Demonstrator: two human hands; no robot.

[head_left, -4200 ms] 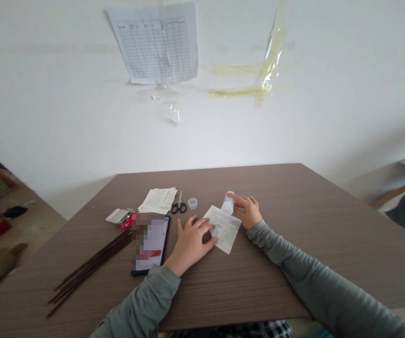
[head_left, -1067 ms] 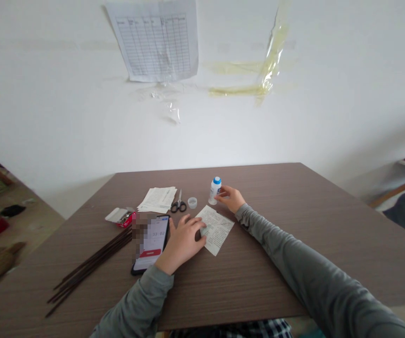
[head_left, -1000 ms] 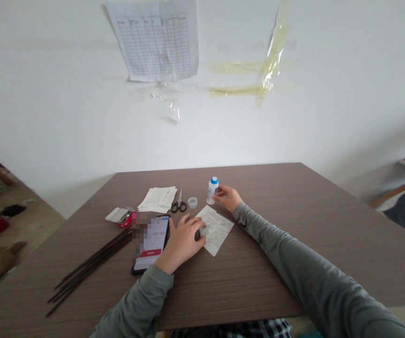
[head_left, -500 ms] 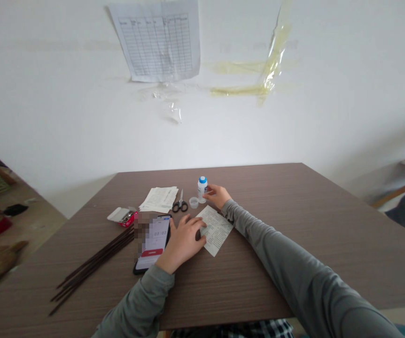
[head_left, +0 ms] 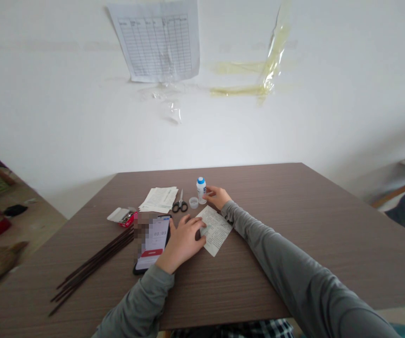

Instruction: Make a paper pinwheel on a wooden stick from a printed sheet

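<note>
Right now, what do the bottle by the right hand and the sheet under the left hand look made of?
The bottle looks like matte white plastic with a blue cap, judging by its opaque, dull surface. The sheet under the left hand looks like thin printed paper, lying flat with fine text. The right hand touches the bottle.

Left hand [head_left: 182, 240] lies palm down, fingers spread and flat, forearm in a grey sleeve angling in from lower left. Right arm stretched far forward — right hand [head_left: 217, 196] curled loosely, fingertips pointing left, wrist low.
</note>
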